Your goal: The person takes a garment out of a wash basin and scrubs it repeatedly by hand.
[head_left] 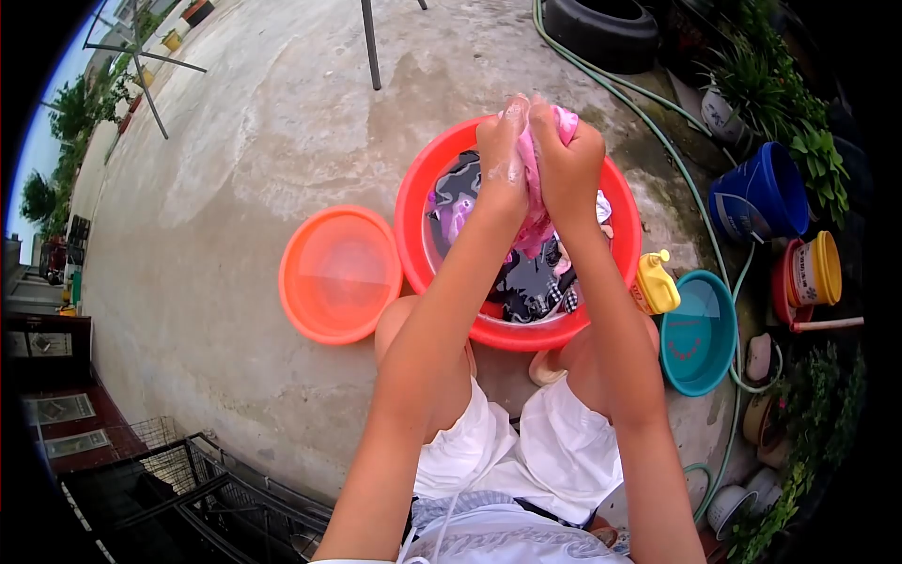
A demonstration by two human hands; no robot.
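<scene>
A wet pink cloth [536, 230] is bunched between my two hands, above a large red basin [418, 188]. My left hand [502, 150], with suds on it, is closed on the cloth's left side. Pressed against it from the right, my right hand [569, 160] grips the same cloth, and a pink end sticks up past the knuckles. The lower end hangs toward dark water holding purple clothing [458, 216], a black-and-white checked piece [548, 305] and other garments. My forearms cover part of the basin.
An orange basin [338, 324] stands left of the red one. To the right are a yellow jug [655, 285], a teal basin [697, 376], a blue bucket [759, 193] and a green hose [691, 179]. A black tire [601, 38] lies at the back.
</scene>
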